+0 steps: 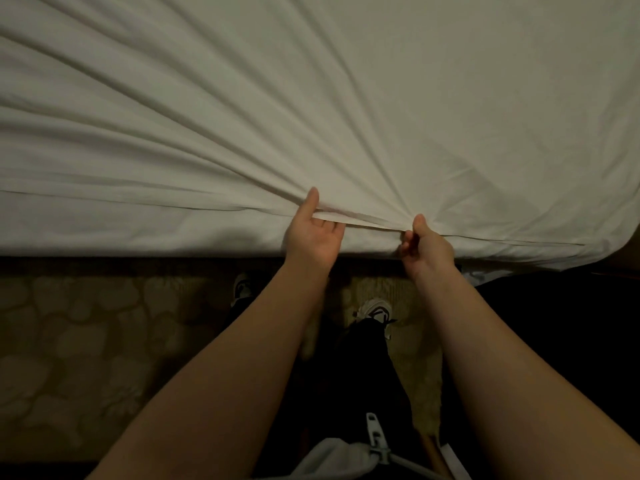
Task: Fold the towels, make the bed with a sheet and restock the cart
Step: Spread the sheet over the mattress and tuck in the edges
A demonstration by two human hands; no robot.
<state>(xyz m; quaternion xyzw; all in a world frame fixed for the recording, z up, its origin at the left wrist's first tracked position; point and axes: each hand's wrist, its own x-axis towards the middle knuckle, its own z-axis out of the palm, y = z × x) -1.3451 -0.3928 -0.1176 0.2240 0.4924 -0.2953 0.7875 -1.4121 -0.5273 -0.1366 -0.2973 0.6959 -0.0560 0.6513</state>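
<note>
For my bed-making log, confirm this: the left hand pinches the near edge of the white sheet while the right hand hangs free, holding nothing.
Wrong on the right hand: it does not hang free but also pinches the near edge of the white sheet, beside the left hand, which pinches it as stated. The head view shows both grips.

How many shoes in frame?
2. One shoe left of the left arm, mostly hidden; the other between both arms, on the carpet.
</note>
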